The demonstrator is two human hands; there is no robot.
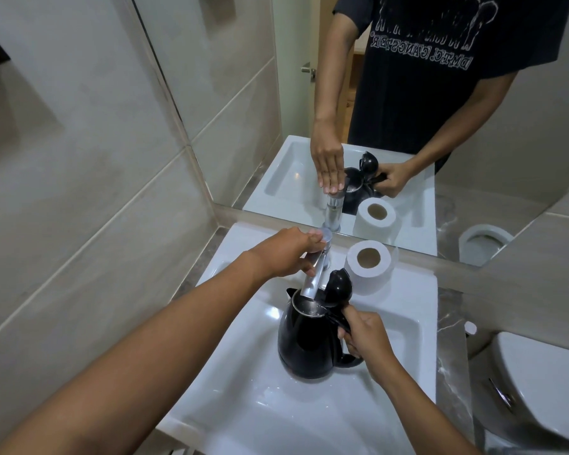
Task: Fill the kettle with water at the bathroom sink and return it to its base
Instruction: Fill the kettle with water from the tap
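A black kettle (304,339) stands in the white sink (253,399) with its lid (339,285) flipped up. Its open mouth sits right under the chrome tap spout (311,280). My right hand (363,336) grips the kettle's handle on the right side. My left hand (288,252) rests on top of the tap, fingers curled over its round knob (422,234). I cannot tell whether water is running. The kettle's base is not in view.
A toilet paper roll (370,262) stands on the sink's back ledge, just right of the tap. A mirror (408,126) rises behind the sink. A toilet tank (539,389) is at the right. A tiled wall (79,159) closes the left side.
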